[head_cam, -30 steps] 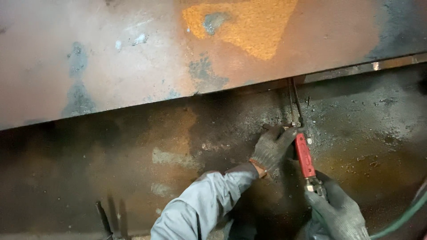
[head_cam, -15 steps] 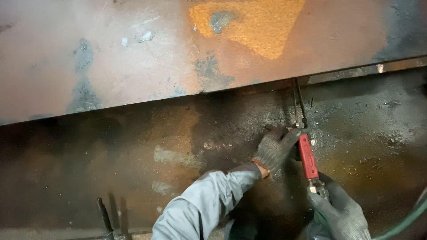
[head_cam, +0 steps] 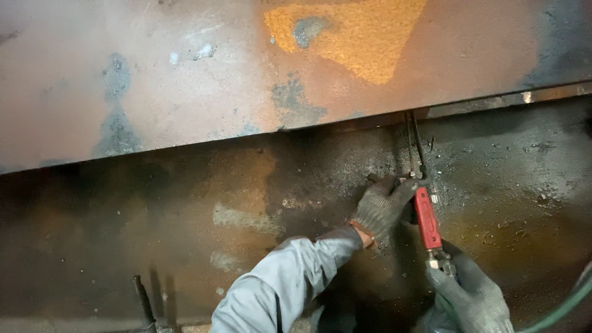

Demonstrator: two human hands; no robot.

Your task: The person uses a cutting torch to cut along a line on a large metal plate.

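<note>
A cutting torch with a red handle (head_cam: 427, 217) and thin metal tubes (head_cam: 414, 145) points up toward the seam under a large rusty steel plate (head_cam: 185, 80). My left hand (head_cam: 382, 206), in a grey knit glove, rests on the dark lower steel surface and holds the torch near the top of its red handle. My right hand (head_cam: 468, 296), also gloved, grips the torch's lower end by the brass fittings. A grey sleeve (head_cam: 283, 283) covers my left arm.
The upper plate has an orange rust patch (head_cam: 357, 37) and grey blotches. The lower steel surface (head_cam: 185, 222) is dark, sooty and speckled with slag. A green hose (head_cam: 564, 305) runs off at lower right. A dark metal rod (head_cam: 143, 296) stands at lower left.
The view has shifted slightly; both hands and the torch stay together, edging a little down and to the right along the seam.
</note>
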